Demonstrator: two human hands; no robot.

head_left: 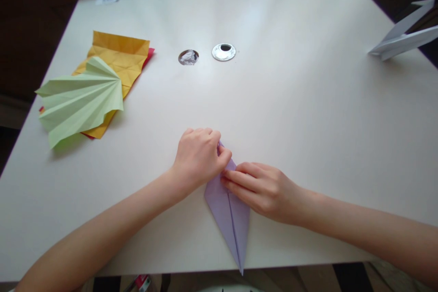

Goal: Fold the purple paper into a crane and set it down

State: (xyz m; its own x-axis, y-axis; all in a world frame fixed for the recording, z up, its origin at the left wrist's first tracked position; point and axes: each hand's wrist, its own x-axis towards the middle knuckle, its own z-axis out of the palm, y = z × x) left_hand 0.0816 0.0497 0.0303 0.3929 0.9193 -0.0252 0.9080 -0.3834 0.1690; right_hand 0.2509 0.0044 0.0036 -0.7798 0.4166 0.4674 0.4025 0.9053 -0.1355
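A purple sheet of origami paper (227, 212), folded into a long kite shape, lies on the white table near its front edge. Its narrow point faces me and reaches just past that edge, and a seam runs down its middle. My left hand (201, 155) is closed around the far end, thumb and fingers pinching the paper and hiding its tip. Against the upper right part of the paper, the fingers of my right hand (263, 187) press close to the left thumb.
At the left, a pleated light green paper (82, 100) rests over a creased yellow paper (119, 54), with red paper (149, 56) beneath. Two round holes, one with a metal rim (223, 52), pierce the table (308, 114). A white paper plane (404, 41) stands at the right edge.
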